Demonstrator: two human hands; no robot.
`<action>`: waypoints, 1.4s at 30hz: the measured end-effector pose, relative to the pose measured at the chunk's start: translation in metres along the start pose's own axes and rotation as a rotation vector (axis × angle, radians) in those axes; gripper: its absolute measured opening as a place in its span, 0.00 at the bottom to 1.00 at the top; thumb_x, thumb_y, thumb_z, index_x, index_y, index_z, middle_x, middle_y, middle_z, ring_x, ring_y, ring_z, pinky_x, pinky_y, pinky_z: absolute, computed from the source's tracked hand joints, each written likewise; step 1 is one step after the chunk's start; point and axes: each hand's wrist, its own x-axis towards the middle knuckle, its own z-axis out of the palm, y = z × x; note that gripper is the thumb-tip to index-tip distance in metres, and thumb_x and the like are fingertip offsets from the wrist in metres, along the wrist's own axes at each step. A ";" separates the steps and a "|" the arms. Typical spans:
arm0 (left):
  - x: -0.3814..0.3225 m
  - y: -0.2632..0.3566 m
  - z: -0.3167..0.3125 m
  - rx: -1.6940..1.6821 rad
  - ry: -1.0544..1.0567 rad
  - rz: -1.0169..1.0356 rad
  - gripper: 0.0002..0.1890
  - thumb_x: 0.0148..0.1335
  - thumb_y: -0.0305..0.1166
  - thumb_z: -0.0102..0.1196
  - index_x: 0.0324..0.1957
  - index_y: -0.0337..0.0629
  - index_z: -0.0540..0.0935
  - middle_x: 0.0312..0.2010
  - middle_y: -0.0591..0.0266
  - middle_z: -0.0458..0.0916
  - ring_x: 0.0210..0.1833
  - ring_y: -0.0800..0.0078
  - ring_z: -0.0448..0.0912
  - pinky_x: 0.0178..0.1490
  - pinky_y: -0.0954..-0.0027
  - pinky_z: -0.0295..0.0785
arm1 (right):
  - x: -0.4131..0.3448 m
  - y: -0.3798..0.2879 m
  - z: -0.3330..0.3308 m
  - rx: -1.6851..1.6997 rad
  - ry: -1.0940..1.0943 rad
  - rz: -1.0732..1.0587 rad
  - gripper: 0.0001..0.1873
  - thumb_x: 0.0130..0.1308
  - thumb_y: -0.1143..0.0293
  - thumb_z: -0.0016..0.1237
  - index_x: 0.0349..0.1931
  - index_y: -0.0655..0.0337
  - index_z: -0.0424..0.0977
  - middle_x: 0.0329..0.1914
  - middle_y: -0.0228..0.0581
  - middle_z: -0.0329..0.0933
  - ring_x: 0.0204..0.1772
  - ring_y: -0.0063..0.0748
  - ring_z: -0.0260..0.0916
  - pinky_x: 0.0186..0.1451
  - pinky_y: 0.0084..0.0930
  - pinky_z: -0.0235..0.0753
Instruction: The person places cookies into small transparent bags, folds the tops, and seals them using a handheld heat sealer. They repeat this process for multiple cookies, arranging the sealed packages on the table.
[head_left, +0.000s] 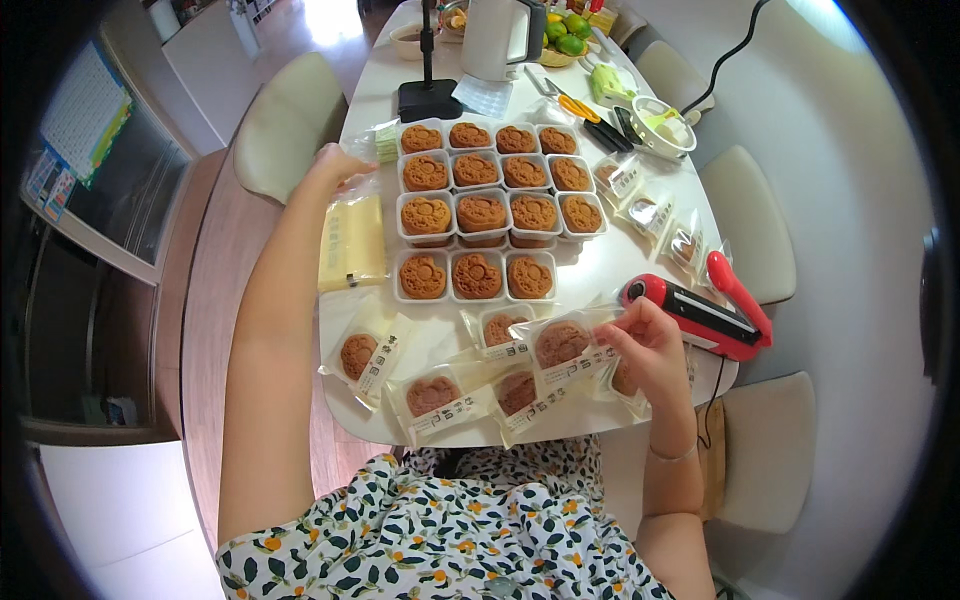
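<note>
My right hand (646, 337) pinches the edge of a clear pouch with a brown mooncake (562, 343) inside, above other bagged pastries. Below lie more bagged mooncakes (433, 396), and one stands apart to the left, a bagged mooncake (358, 355). My left hand (339, 163) reaches to the table's left edge, at a clear plastic bag (358, 184); its fingertips are partly hidden, so its hold is unclear. Beside it are green-striped packets (386, 142) and a stack of pale yellow pouches (352, 241). Rows of molded mooncakes (474, 169) sit in white plastic trays, some stacked.
A red-and-black heat sealer (701, 311) with a cord lies at the right. Behind it are smaller bagged pastries (649, 211), orange-handled scissors (577, 107) and a white basket (664, 127). A black stand (429, 97) and white kettle (495, 37) stand at the back.
</note>
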 end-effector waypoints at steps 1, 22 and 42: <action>-0.005 0.002 0.002 0.066 0.043 0.017 0.23 0.39 0.43 0.77 0.28 0.34 0.82 0.25 0.59 0.82 0.25 0.71 0.79 0.28 0.70 0.74 | -0.002 0.001 -0.002 0.004 0.020 -0.008 0.08 0.62 0.79 0.56 0.29 0.66 0.69 0.30 0.35 0.78 0.36 0.18 0.75 0.39 0.14 0.75; -0.046 0.009 -0.083 -0.578 0.260 0.298 0.11 0.61 0.35 0.60 0.37 0.37 0.78 0.33 0.61 0.82 0.32 0.74 0.83 0.27 0.73 0.76 | -0.016 0.034 0.020 0.062 -0.029 -0.007 0.09 0.61 0.75 0.58 0.29 0.66 0.71 0.28 0.29 0.76 0.33 0.13 0.72 0.36 0.12 0.72; -0.326 0.078 -0.116 0.255 -0.269 1.312 0.09 0.46 0.28 0.68 0.29 0.43 0.80 0.27 0.60 0.78 0.29 0.62 0.78 0.34 0.66 0.73 | -0.013 -0.050 0.047 -0.565 0.053 -0.591 0.26 0.49 0.71 0.68 0.48 0.65 0.74 0.46 0.43 0.79 0.48 0.34 0.76 0.50 0.27 0.75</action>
